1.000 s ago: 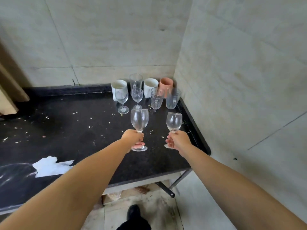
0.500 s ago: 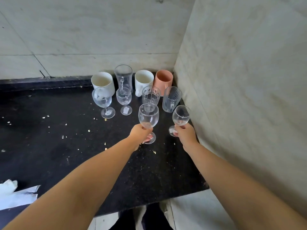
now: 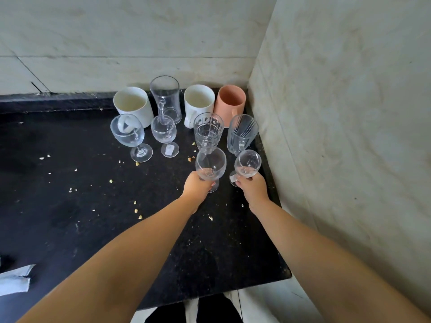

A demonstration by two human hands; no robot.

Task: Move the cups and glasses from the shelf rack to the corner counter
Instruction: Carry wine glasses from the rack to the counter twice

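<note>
Head view, left hand point(image 3: 197, 185) gripping wine glass point(image 3: 210, 164) stem, right hand point(image 3: 253, 188) likewise

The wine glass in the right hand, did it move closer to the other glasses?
Yes. The wine glass held by the right hand has moved toward the back corner, and now sits just in front of the ribbed tumbler.
</note>
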